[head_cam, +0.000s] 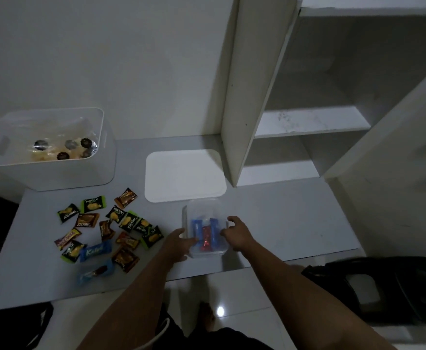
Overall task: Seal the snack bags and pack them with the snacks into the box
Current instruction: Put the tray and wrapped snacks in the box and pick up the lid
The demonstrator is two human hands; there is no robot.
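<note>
Clear snack bag [205, 227] is flanked by both hands at the near-centre of the counter [282, 223]. Left hand [179, 245] is set against the bag's near-left edge, fingers curled onto the film; it reads as a grip, though the thumb is not seen. Right hand [237, 234] is at the right edge, fingers spread and bent, touching or just beside the film; contact cannot be confirmed through the blur. Neither hand is clearly nearer: the bag sits between them.

Bag long axis runs near-to-far, the far end lying towards the white lid [185, 176]. Which end carries the opening cannot be told. Inside, blue wrapped bars and one red one [206, 238] are seen lying roughly along the same axis, bunched at the near half. Film is transparent and slack, so it is judged likely to buckle if pressed one-handed.

White box [47, 147] stands far-left, well apart from the bag, with a bag of dark and pale snacks already in it. Loose wrapped snacks [110, 231] are scattered on the counter between box and bag, just left of the left hand.

Judged step: sealing this bag; packing of the loose snacks not yet done. After sealing, a far-left carry over the loose snacks would be needed.
</note>
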